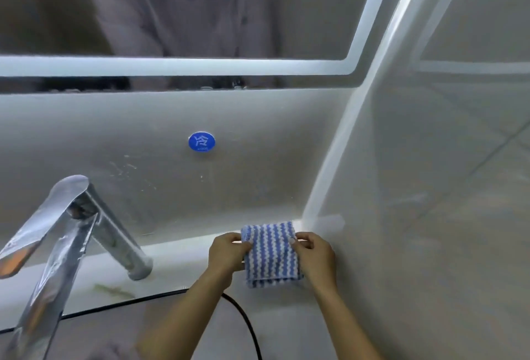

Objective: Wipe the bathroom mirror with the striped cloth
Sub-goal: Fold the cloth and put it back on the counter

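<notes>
A folded cloth (271, 253) with blue and white wavy stripes is held low near the corner where the counter meets the right wall. My left hand (226, 255) pinches its left edge and my right hand (314, 256) pinches its right edge. The bathroom mirror (177, 9) fills the upper part of the view, with a lit frosted band along its lower and right borders. It reflects a person in a grey buttoned shirt. The cloth is well below the mirror and does not touch it.
A chrome tap (71, 233) rises at the lower left, close to my left forearm. A round blue sticker (201, 141) sits on the wall under the mirror. A black cable (243, 316) runs across the counter below my hands. A tiled wall (444, 173) closes the right side.
</notes>
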The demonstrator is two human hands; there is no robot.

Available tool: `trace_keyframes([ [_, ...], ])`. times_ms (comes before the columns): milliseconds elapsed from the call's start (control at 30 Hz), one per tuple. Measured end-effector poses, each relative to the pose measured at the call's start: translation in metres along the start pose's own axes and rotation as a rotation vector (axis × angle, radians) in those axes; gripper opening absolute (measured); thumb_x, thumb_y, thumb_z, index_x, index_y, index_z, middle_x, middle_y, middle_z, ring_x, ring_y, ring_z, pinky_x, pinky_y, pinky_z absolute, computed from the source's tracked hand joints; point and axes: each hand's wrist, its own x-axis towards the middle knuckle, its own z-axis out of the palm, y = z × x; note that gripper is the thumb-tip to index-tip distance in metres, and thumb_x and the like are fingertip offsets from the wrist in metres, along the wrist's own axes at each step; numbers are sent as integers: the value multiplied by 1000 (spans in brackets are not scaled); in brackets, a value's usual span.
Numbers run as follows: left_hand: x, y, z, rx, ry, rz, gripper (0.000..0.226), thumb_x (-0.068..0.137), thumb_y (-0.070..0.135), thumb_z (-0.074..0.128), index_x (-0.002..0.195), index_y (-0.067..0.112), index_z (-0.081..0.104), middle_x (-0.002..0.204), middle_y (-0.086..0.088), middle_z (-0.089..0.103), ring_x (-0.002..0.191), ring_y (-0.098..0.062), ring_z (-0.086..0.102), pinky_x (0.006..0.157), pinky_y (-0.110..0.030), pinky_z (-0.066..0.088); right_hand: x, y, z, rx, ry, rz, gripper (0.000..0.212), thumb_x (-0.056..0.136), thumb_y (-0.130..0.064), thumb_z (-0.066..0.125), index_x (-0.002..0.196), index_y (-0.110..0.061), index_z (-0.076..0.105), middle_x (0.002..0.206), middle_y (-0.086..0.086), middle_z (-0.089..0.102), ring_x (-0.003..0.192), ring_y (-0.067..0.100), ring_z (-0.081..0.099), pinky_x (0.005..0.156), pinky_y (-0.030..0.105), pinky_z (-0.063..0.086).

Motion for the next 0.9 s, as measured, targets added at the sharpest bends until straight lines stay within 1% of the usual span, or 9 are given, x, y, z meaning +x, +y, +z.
trace_keyframes([
  [133,20,-9,4,12,-60,-122,12,85,2,63,96,1,63,96,-20,69,82,-32,69,70,-41,58,15,23,15,-24,-30,39,11,83,-22,70,81,-32,66,81,-3,71,86,22,67,75,32,52],
  [200,27,-11,4,46,-80,-160,6,85,-1,61,88,3,61,97,-20,68,82,-31,69,66,-37,58,20,31,20,-37,-40,58,8,83,-21,71,86,-28,70,81,-2,71,86,22,68,75,31,51],
  [300,32,-14,7,137,-97,-191,11,85,-4,60,81,7,59,99,-22,67,82,-32,69,68,-37,58,24,40,28,-81,-41,79,15,83,-20,71,97,-18,74,88,1,73,87,21,67,75,29,50],
  [467,40,-23,8,235,-90,-203,17,85,-8,56,78,8,58,102,-24,65,90,-35,67,77,-41,57,27,52,38,-125,-36,60,20,85,-20,69,104,-16,73,102,1,74,94,19,67,79,27,51],
  [600,44,-26,8,323,-102,-198,10,84,-7,56,88,1,59,107,-24,63,97,-36,64,81,-40,56,23,53,37,-147,-43,-29,25,90,-19,63,114,-14,69,107,3,71,96,19,65,83,29,52],
  [700,46,-27,7,459,-73,-121,5,80,0,60,84,3,59,108,-25,65,97,-36,64,85,-43,55,17,53,32,-184,-11,-108,32,90,-17,65,121,-12,64,113,4,66,100,18,62,88,28,49],
  [800,37,-25,8,787,-32,41,33,83,12,60,114,7,52,124,-13,56,109,-27,57,81,-30,46,2,56,26,-241,-12,-253,35,92,-17,61,126,-17,59,124,-4,59,115,15,54,95,19,40],
  [867,31,-31,12,1002,-42,182,60,85,20,59,135,3,31,144,-15,33,131,-28,37,99,-30,39,-10,59,25,-320,-94,-372,40,96,-21,51,136,-17,49,139,-8,48,132,12,41,104,14,29],
  [900,27,-33,16,1136,-77,241,74,87,23,58,143,1,16,152,-18,16,141,-31,19,111,-34,27,-15,63,27,-390,-146,-415,48,98,-24,43,145,-16,37,149,-9,36,141,8,26,110,11,17],
])
